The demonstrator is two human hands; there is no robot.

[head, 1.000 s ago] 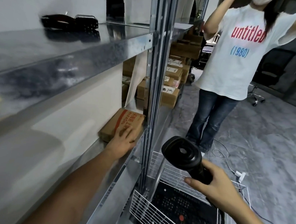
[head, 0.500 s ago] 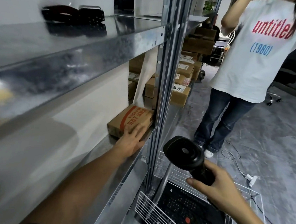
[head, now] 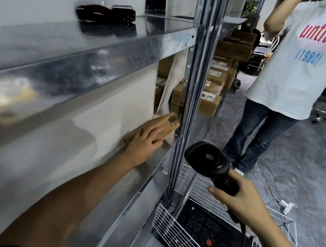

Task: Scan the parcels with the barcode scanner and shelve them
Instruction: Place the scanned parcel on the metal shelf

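Left hand (head: 143, 147): reaches into the shelf (head: 149, 181), fingers straight and spread, laid flat on top of the parcel (head: 158, 127). No curl round its edges is visible.

Parcel: brown carton lying on the shelf's lower deck, hard against the upright post (head: 189, 109) at its 3 o'clock. A barcode label shows on its far end, at 1 o'clock from the hand.

Right hand (head: 243, 200): fingers and thumb wrapped round the handle of the scanner (head: 209, 160). The black scanner head points up and away, at 11 o'clock from the hand, outside the shelf and well apart from the parcel. Its cable runs down from the wrist.

Basket (head: 173, 227): white wire, below the scanner at 6 o'clock, with a black perforated tray inside.

Further cartons (head: 211, 92) are stacked in the next bay beyond the post. A bystander (head: 302, 74) in a white T-shirt and jeans stands at 2 o'clock. Two dark objects (head: 105, 15) sit on the upper deck at 11 o'clock; type cannot be determined.
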